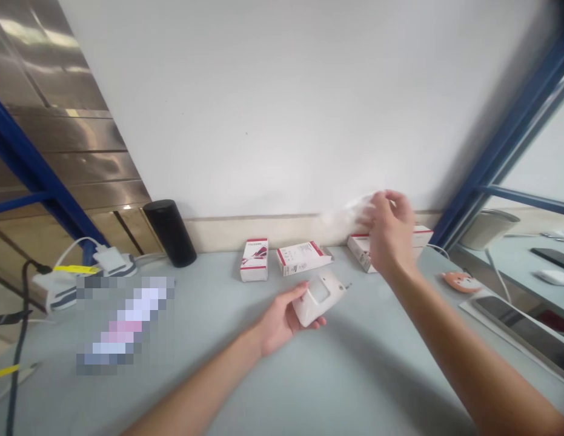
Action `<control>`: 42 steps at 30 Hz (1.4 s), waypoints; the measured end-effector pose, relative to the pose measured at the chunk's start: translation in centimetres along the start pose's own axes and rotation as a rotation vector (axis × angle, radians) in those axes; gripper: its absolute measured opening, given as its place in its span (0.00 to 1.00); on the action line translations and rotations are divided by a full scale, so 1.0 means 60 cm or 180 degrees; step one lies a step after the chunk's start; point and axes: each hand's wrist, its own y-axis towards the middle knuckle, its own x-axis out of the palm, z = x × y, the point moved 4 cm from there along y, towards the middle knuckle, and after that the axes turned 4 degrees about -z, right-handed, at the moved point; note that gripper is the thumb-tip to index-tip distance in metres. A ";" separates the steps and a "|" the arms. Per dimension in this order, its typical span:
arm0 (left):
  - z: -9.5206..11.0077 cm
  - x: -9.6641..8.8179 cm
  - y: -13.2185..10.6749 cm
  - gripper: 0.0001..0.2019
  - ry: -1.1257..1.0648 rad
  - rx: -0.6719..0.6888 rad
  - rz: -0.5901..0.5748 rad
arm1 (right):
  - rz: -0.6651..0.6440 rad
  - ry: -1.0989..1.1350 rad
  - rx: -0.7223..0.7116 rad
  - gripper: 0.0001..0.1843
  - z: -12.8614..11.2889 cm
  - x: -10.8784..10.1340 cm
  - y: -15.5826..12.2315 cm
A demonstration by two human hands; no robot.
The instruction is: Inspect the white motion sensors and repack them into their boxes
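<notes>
My left hand [284, 324] is closed around a white motion sensor [315, 306] with a pale square lens and a short stub at its upper right corner. It holds the sensor a little above the grey-green table. Higher and to the right, my right hand [391, 227] pinches what looks like a clear plastic bag [343, 215], smeared by motion against the wall. Behind the hands stand a small white-and-red box [254, 260] and another white-and-red box [303, 257] lying flat with its flap end to the right. A further box [360, 251] is partly hidden by my right hand.
At the back left stands a black cylinder [170, 233]. Power strips [88, 281] with cables lie at the left, near a blurred-out object [127, 324]. On the right are an orange-and-white item [461, 282] and a dark flat device [518, 327]. Blue frame posts [513, 127] flank the table.
</notes>
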 end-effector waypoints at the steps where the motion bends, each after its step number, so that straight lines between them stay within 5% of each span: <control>1: 0.000 0.000 0.000 0.21 -0.0003 -0.0013 -0.0014 | -0.0130 -0.0112 0.0124 0.09 0.019 0.023 0.012; 3: 0.002 -0.001 -0.001 0.22 -0.0052 -0.0034 -0.0015 | -0.0826 -0.1050 0.0551 0.11 0.074 0.075 0.017; 7: 0.010 -0.005 -0.002 0.23 -0.0120 0.0082 0.0073 | -0.1373 -0.1703 0.0804 0.09 0.173 0.137 -0.013; 14: 0.009 -0.012 0.002 0.21 -0.0130 0.0157 0.0164 | -0.2390 -0.2492 0.0984 0.11 0.240 0.130 -0.026; 19: 0.004 -0.011 0.005 0.21 -0.0117 0.0091 0.0126 | -0.2684 -0.2707 0.0976 0.19 0.237 0.087 -0.013; 26: 0.009 -0.010 0.001 0.21 -0.0115 0.0136 0.0258 | -0.1566 -0.2602 0.0601 0.27 0.183 0.017 -0.008; 32: 0.007 0.005 -0.002 0.24 -0.0295 0.0201 0.0183 | -0.1749 -0.1779 -0.0183 0.17 0.112 -0.014 -0.074; 37: 0.000 0.013 0.000 0.24 -0.0606 0.0299 0.0183 | -0.2810 -0.1349 0.0482 0.20 0.095 0.007 -0.130; 42: -0.001 0.016 -0.002 0.26 -0.0528 0.0190 0.0186 | -0.2526 -0.0327 0.1773 0.19 0.090 0.009 -0.129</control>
